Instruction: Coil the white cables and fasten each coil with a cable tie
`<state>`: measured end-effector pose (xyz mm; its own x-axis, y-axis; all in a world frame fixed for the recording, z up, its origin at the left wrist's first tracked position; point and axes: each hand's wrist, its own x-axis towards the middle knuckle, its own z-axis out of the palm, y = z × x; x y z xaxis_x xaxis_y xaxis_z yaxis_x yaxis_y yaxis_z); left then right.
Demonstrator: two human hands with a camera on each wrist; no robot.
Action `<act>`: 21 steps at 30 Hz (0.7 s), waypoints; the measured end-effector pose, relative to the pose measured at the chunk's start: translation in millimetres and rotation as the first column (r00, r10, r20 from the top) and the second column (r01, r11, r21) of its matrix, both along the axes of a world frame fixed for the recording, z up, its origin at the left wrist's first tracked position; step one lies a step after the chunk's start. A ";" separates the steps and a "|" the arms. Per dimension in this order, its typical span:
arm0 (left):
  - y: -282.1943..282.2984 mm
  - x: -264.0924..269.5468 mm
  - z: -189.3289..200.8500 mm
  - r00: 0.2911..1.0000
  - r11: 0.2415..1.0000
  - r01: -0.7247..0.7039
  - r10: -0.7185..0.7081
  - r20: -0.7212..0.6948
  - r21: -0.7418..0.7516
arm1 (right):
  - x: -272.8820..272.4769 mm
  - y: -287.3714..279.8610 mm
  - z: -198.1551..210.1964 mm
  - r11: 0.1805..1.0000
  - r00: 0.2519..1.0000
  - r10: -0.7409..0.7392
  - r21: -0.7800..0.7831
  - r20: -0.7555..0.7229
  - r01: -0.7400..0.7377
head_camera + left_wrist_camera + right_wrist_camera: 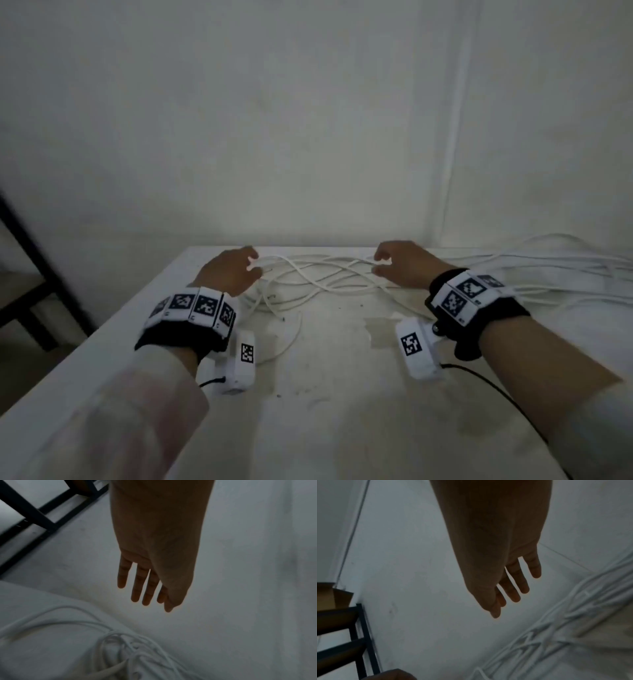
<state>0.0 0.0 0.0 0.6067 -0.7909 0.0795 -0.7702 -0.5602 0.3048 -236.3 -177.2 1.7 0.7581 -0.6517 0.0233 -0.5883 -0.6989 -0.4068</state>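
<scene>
A loose tangle of white cable (318, 277) lies at the far side of the white table (325, 394). My left hand (251, 265) hovers at its left end and my right hand (380, 263) at its right end. In the left wrist view the left hand (145, 599) has straight, spread fingers and holds nothing, with the cable (130, 649) below it. The right hand (510, 597) is likewise flat and empty, with cables (573, 608) beside it. I see no cable tie.
A larger heap of white cables (565, 267) spreads over the table's far right corner. A pale wall rises just behind the table. A black metal shelf frame (30, 257) stands to the left, with a cardboard box (332, 597) on it.
</scene>
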 end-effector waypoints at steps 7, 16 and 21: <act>16.2 50.8 -53.6 0.952 0.888 -0.303 0.301 0.061 0.345 | 39.7 -11.0 -43.0 0.999 0.933 0.036 0.013 -0.359 -0.034; 31.7 64.8 -76.9 0.897 0.867 -0.442 0.430 0.106 0.228 | 59.0 -0.3 -55.1 0.993 0.919 0.106 -0.008 -0.380 -0.118; 27.2 66.0 -49.4 0.868 0.881 -0.472 0.458 -0.190 -0.030 | 56.7 4.9 -47.0 0.995 0.956 0.087 -0.027 -0.279 -0.098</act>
<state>66.0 27.2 -49.4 0.9121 -0.4098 -0.0134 -0.3578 -0.8114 0.4622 -179.6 -172.3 -45.3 0.7957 -0.5810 -0.1715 -0.6056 -0.7681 -0.2078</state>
